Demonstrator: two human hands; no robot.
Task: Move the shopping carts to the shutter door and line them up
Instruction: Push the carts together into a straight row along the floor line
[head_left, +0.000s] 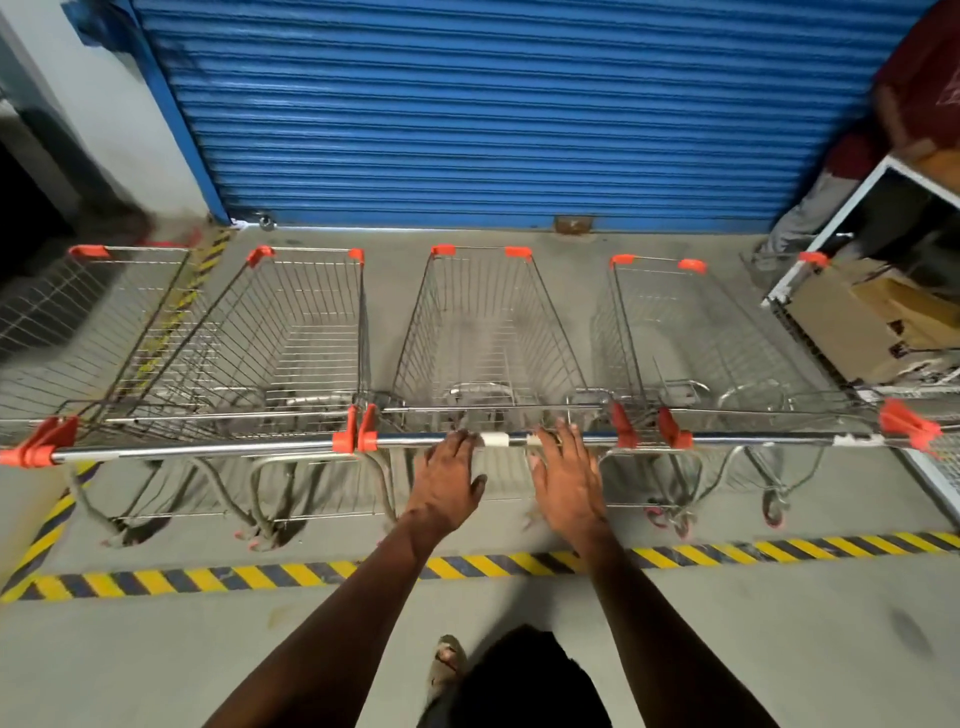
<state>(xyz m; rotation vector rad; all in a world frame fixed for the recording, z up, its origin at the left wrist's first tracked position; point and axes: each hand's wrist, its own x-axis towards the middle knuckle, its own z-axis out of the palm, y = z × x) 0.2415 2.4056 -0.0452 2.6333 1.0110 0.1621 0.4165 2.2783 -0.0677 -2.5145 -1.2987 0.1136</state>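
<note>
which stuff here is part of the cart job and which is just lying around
Job: the carts lined up, the shutter door they face, the middle cart's handle, the left hand and right hand on it.

Lying about: cardboard box, white frame, floor hazard tape, a person at right.

You have one view only, from the camera on your head, so no second view shares the scene. It looks forward and steeply down over your outstretched arms, facing the blue shutter door (467, 114) square on. The wide lens bends straight lines near the edges. Your left hand (448, 480) and right hand (569, 480) sit near the middle, close to the lens, at the handle of the middle cart (488, 332); the striped floor tape (291, 574) crosses below.
</note>
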